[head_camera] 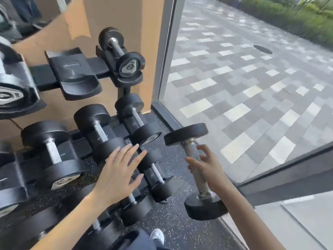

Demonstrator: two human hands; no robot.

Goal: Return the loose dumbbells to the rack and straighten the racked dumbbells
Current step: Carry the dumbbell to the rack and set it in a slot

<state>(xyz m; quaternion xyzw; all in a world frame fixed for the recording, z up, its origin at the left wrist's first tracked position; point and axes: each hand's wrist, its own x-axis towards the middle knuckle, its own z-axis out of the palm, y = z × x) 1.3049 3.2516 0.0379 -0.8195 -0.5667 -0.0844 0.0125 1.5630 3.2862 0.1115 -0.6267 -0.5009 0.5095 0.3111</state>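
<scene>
My right hand [207,166] grips the metal handle of a black dumbbell [187,135], held off the floor, tilted, to the right of the rack. My left hand [119,170] hovers flat with fingers spread over the lower part of the rack. Below it a small dumbbell [158,177] lies in a low cradle, and another [135,206] sits nearer to me. The middle row holds three dumbbells [100,130]. On the top row a small dumbbell [120,51] rests at the right end beside an empty cradle [73,73].
A large dumbbell [12,92] sits at the top left of the rack. A glass wall with a grey frame [167,51] stands right of the rack, with paved ground outside. The floor is black speckled rubber [180,228]. My white shoe [157,234] shows at the bottom.
</scene>
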